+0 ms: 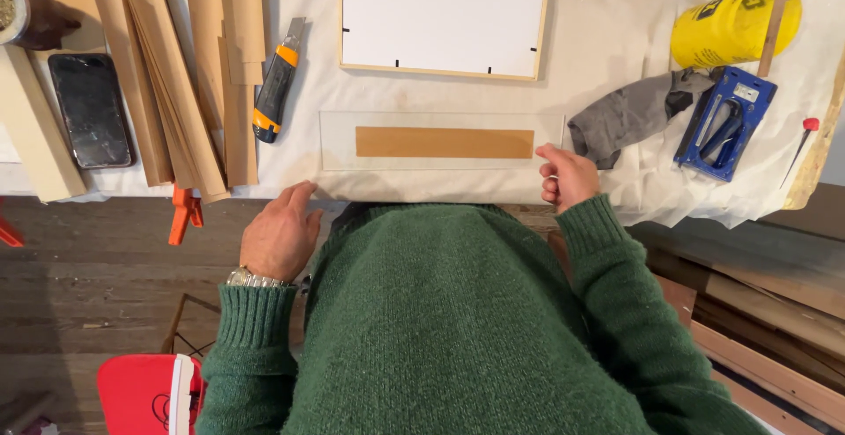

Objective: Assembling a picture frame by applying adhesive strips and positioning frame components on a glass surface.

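Observation:
A clear glass strip (339, 140) lies on the white cloth near the table's front edge, with a brown paper strip (444, 142) under or on it. My right hand (566, 175) sits at the strip's right end, fingers curled, thumb and forefinger pinching at the glass corner. My left hand (280, 232) rests at the table's front edge below the strip's left end, fingers loosely bent, holding nothing. A wooden picture frame (539, 21) with a white backing lies face down farther back.
A utility knife (277, 83), folded brown paper strips (176, 74) and a phone (90, 109) lie at left. An orange clamp (185, 215) grips the edge. At right are a grey rag (629, 114), a blue tool (726, 122), a yellow can (731, 25), a brush (779, 3).

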